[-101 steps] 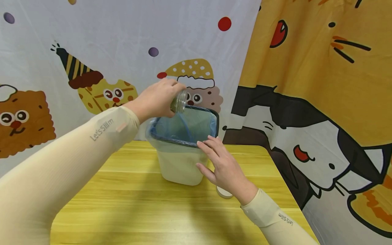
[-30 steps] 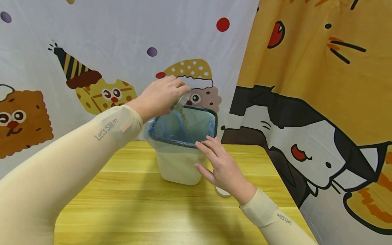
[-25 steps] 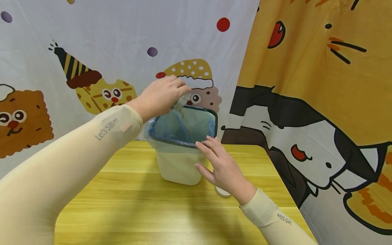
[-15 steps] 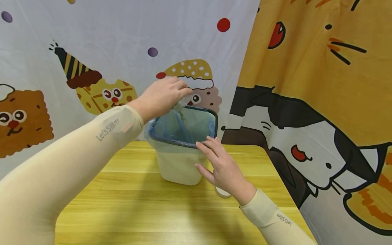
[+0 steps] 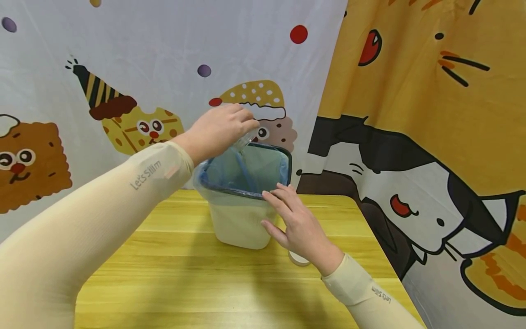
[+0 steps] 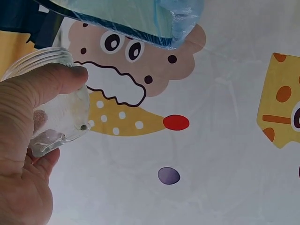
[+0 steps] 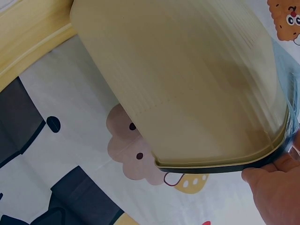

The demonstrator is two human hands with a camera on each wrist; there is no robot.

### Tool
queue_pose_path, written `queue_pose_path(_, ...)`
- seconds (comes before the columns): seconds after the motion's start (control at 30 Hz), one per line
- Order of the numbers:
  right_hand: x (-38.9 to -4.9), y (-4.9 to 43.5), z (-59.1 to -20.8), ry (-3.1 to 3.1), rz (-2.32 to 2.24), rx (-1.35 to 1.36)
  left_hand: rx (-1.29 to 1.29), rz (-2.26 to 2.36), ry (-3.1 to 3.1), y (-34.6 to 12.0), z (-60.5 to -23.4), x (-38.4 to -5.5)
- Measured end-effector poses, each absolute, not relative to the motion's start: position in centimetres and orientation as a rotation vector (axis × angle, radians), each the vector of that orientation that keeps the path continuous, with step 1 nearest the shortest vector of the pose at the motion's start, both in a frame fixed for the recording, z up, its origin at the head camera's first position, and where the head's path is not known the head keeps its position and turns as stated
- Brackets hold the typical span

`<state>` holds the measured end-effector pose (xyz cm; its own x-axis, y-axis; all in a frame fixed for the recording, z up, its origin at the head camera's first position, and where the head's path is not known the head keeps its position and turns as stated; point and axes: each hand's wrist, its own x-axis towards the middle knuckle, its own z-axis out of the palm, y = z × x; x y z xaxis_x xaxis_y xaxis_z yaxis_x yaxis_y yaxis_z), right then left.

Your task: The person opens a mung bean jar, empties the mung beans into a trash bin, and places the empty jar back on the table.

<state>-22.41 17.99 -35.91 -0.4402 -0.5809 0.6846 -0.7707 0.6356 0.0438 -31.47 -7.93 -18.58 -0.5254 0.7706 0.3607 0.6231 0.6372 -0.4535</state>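
My left hand [image 5: 219,128] grips a clear glass jar [image 5: 245,140], tilted mouth-down over the trash bin [image 5: 242,224]. In the left wrist view the jar [image 6: 70,112] looks nearly bare inside, with one small dark grain on its wall. The cream bin has a dark rim and a thin bluish plastic bag [image 5: 223,176] lining it, folded over the edge. My right hand [image 5: 302,226] is at the bin's near right corner, fingers extended with the tips right at the rim. The right wrist view shows the bin's outer wall [image 7: 178,84] and the hand [image 7: 276,187] beside its rim.
A round white lid [image 5: 298,259] lies on the wood-grain table [image 5: 197,288], partly behind the right wrist. Cartoon-printed cloth [image 5: 144,45] hangs right behind the bin, and a yellow printed curtain [image 5: 411,91] hangs to the right. The table's right edge slants past the right forearm.
My left hand has tipped the jar further down. Dark grains streamed from it into the bin a second ago; now the stream has thinned to almost nothing. The right hand has stayed put.
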Motion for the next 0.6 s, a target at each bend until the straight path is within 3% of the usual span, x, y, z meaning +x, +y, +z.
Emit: queue_pose_path(0.6, -22.33, 17.94, -35.99, -2.173, 0.354, 1.053, -1.13, 0.437, -2.225, -7.84, -18.89, -31.51)
